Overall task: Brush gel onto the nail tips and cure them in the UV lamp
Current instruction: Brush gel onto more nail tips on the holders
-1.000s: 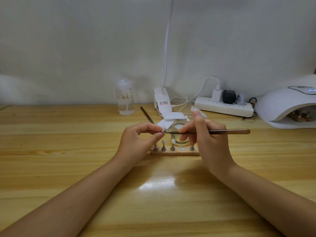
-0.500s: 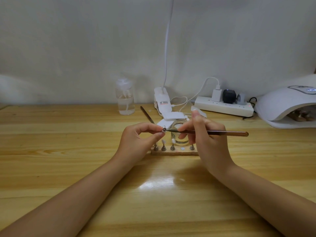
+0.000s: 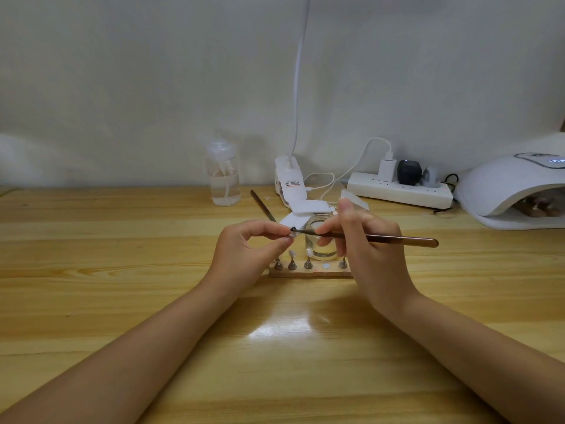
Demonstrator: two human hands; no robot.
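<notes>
1. nail tip (image 3: 293, 237) pinched in left hand (image 3: 244, 255) above the wooden holder (image 3: 308, 273), brush (image 3: 367, 237) head touching it; gel step looks underway.
2. right hand (image 3: 367, 252) grips the brush like a pen.
3. holder carries two more tips (image 3: 292, 254), other pegs bare, one slot empty.
4. uv lamp (image 3: 516, 191) far right, something already inside; this tip not yet cured.

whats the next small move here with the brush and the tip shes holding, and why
Probably a short stroke of the brush along the nail tip. The left hand pinches the tip above the wooden holder, the right hand grips the brush, and its bristles sit right at the tip. One peg spot on the holder is bare, so the tip likely goes back there afterwards, before the UV lamp.
</notes>
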